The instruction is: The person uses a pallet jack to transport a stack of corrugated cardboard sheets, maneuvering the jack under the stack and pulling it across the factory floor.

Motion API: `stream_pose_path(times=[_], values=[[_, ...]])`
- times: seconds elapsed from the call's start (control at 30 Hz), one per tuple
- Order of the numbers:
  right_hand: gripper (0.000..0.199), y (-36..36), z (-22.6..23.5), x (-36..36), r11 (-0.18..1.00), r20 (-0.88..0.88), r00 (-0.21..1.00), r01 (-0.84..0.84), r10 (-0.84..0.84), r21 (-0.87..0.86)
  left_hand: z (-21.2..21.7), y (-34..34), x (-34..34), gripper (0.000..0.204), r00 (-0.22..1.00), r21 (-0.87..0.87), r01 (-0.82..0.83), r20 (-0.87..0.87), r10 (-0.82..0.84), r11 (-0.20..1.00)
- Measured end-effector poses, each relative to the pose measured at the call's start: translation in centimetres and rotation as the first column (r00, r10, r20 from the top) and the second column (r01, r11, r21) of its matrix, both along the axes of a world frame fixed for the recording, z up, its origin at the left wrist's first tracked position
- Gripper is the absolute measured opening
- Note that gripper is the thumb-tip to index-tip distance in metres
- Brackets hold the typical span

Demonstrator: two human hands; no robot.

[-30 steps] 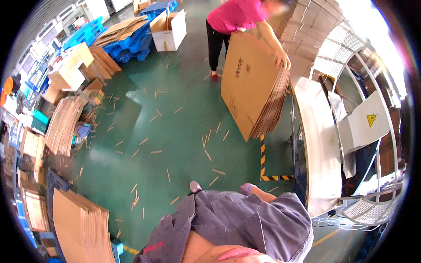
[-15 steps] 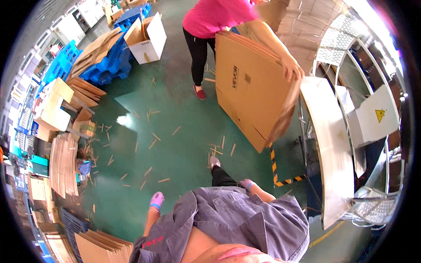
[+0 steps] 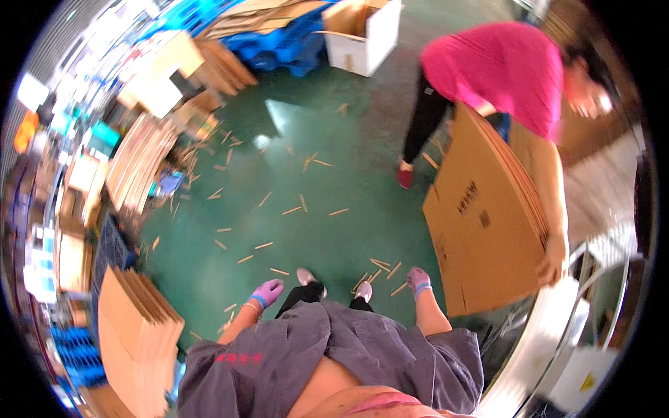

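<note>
My left hand point(image 3: 267, 290), in a thin purple glove with a blue band at the wrist, hangs in front of me above the green floor. Its fingers are loosely bent and hold nothing. My right hand point(image 3: 419, 280), gloved the same way, is low on my right, also free of any object, fingers relaxed. Closest to it is a stack of large flat cardboard boxes point(image 3: 481, 223), tilted and apart from my hand. A co-worker in a pink top point(image 3: 498, 73) bends over that stack, one hand point(image 3: 554, 260) gripping its near right edge.
Thin cardboard strips point(image 3: 339, 212) litter the floor. More flattened cardboard point(image 3: 136, 327) stands at my near left, with another stack point(image 3: 141, 164) farther along. Blue pallets point(image 3: 279, 47) and a white open box point(image 3: 362, 42) are at the back. A pale worktop point(image 3: 533, 341) lies at my right.
My view has turned right, and both my feet now show side by side. The co-worker leans lower over the cardboard stack. My hands remain without anything in them.
</note>
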State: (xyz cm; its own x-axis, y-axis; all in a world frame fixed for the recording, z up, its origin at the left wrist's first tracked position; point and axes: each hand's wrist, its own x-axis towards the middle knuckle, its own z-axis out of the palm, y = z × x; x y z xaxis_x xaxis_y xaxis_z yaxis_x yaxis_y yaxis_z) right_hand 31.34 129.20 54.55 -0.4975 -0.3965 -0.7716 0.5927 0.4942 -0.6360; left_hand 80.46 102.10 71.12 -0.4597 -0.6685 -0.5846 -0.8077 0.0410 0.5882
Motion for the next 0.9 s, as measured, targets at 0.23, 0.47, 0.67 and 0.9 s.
stream_pose_path(times=[0.23,0.47,0.67,0.9], values=[[0.024,-13.9,2.8,-0.7,0.976,-0.093,0.983,-0.141,0.158,0.165,-5.0,-6.0,4.3,0.048,0.995,0.150,-0.012,0.104,-0.004,0.989],[0.022,-29.1,4.2,6.9,0.075,-0.579,-0.386,-0.784,0.719,0.616,-16.4,-11.4,19.9,0.043,0.856,0.299,-0.485,-0.029,0.516,0.822],[0.022,-47.6,2.9,10.4,0.565,-0.014,0.567,-0.819,0.824,0.099,-16.0,-16.9,26.0,0.031,0.392,0.342,-0.847,-0.113,0.913,0.406],[0.029,-66.8,4.9,17.3,0.537,-0.018,0.549,-0.809,0.836,0.241,-15.6,-19.4,23.4,0.034,0.717,0.203,-0.679,-0.020,0.696,0.705]])
